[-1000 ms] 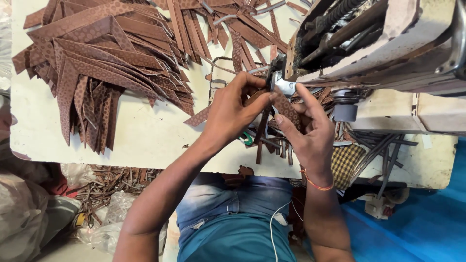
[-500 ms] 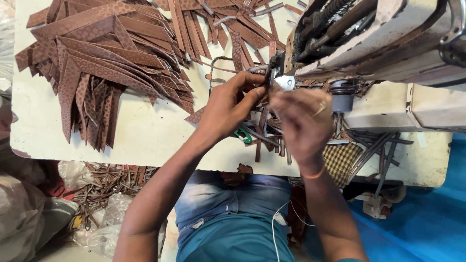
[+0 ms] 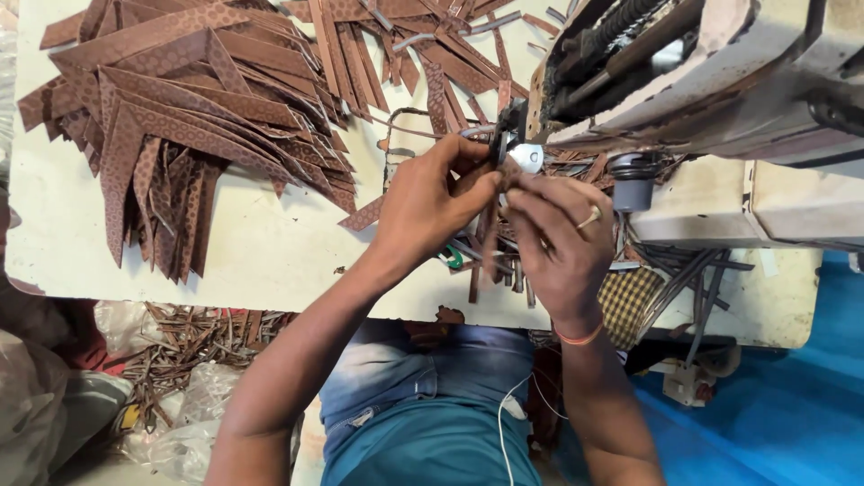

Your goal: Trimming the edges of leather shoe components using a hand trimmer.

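Pinching a narrow brown patterned strip (image 3: 490,236) between thumb and fingers, the left hand (image 3: 430,200) is held just in front of the sewing machine (image 3: 720,81), close to the small metal presser foot (image 3: 526,158). The same strip is touched by the right hand (image 3: 560,243), whose fingers are curled and closed on its upper end right beside the left fingertips, so that the two hands meet over it. The strip is held upright, its lower part hanging down between the hands towards the table edge. A ring is seen on one finger of the right hand, and an orange band on its wrist. On the white table (image 3: 270,261) a large pile of brown patterned strips (image 3: 180,117) is spread to the left, well apart from the hands. More loose strips are scattered by the machine. Below the table edge, scraps (image 3: 189,342) are heaped on the floor
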